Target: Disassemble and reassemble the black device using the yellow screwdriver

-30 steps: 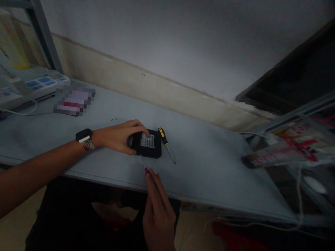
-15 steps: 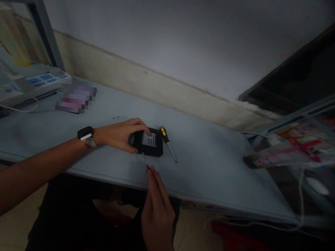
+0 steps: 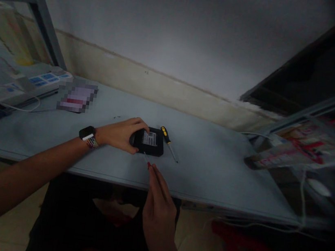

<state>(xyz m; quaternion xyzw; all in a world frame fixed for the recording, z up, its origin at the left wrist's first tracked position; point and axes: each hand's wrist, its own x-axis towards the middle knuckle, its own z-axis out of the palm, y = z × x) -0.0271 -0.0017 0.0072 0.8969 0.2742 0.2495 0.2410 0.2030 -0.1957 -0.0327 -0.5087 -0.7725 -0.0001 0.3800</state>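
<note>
A flat black box-like device (image 3: 158,144) with a printed white label lies on the desk (image 3: 211,164). My left hand (image 3: 123,133), a dark watch on its wrist, grips the device's left end between thumb and fingers. My right hand (image 3: 159,207) is closed on a thin screwdriver (image 3: 149,164) with a red part near the fingers; the rest of its handle is hidden. Its metal tip is at the device's near edge; whether it touches I cannot tell. Just right of the device lies a second, black and yellow screwdriver (image 3: 169,142).
A blurred-out flat object (image 3: 77,98) lies at the back left, beside a white power strip (image 3: 50,78) with cables. To the right, a clear plastic package with red print (image 3: 289,158) leans near a metal frame. The wall runs along the desk's back.
Hardly anything differs. The view has shifted slightly, and both hands keep their holds on the device and the thin screwdriver.
</note>
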